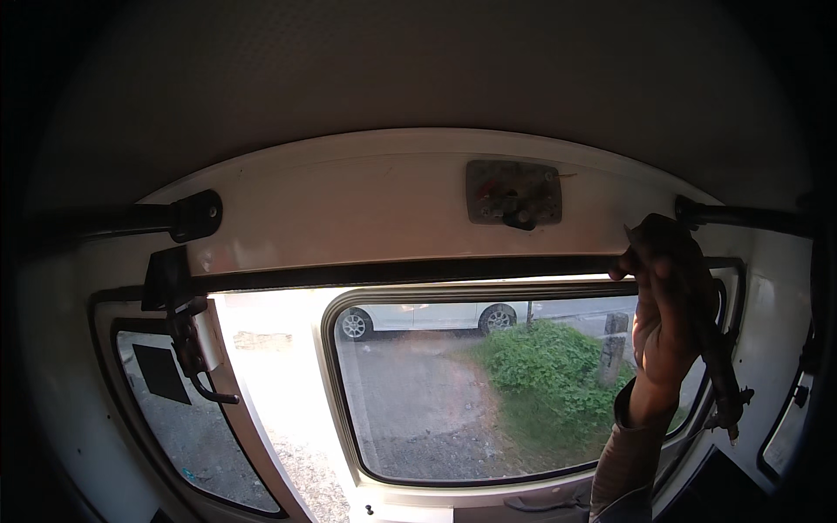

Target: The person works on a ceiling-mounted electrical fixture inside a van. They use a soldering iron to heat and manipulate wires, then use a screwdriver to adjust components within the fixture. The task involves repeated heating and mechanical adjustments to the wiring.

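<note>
Dark long-bodied hand tool (pixel 718 370), exact type lost in shadow; its body is running down along the right end of the large window (pixel 418 392). The right hand (pixel 664 318) is appearing to clamp around its upper part, in front of the window's upper right corner; finger detail is going dark there, so the exact contact is not showing. The left hand is not appearing.

Position against the grip: the body is sloping down past the outer side of the palm, its knobbed lower end sitting well below the hand, near the window's lower right.

Handling, by judgement: looking stiff, probably moderately heavy, likely tail-heavy with so much hanging low; smooth parts may be slipping if oily. Best hold seeming around the thick upper body, clear of the projecting bits at the bottom.

Outward: a grey sleeve (pixel 623 471) is rising across the window's right part. Above the window, a dusty lamp unit (pixel 514 193) is sitting on the cream panel (pixel 349 205). Left of the window, a bent lever latch (pixel 209 388) is hanging. Beyond the glass, a green shrub (pixel 549 362) is growing.
</note>
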The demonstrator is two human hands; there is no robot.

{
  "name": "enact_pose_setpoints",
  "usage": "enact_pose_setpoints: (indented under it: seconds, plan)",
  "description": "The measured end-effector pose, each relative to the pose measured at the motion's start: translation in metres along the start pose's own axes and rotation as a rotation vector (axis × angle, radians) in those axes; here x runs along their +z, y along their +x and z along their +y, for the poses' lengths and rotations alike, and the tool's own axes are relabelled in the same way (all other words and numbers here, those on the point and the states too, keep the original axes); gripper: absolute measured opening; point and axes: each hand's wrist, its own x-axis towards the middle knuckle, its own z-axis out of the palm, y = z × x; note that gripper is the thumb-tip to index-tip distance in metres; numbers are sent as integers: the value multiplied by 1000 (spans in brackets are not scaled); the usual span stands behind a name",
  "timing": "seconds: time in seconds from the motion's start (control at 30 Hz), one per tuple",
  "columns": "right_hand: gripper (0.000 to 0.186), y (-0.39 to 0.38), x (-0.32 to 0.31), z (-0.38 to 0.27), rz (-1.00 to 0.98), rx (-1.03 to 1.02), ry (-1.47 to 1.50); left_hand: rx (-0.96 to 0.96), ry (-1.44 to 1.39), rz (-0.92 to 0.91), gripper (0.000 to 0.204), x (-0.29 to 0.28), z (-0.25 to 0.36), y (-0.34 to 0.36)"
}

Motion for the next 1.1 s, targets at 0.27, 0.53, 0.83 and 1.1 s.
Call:
enact_pose_setpoints:
  seconds: [0.27, 0.53, 0.83, 1.1]
  plan:
    - [16, 10, 19, 11, -91, -66, -92, -23, 101, 277, 27, -17, 20, 22]
    - [25, 7, 12, 17, 9, -60, -159, 368, 757, 1227, 28, -2, 30, 32]
    - [23, 30, -7, 26, -236, -476, -676, 434, 760, 1255, 18, -13, 49, 103]
    - [17, 38, 9, 10, -161, -78, -256, 391, 606, 775, 8, -55, 57, 100]
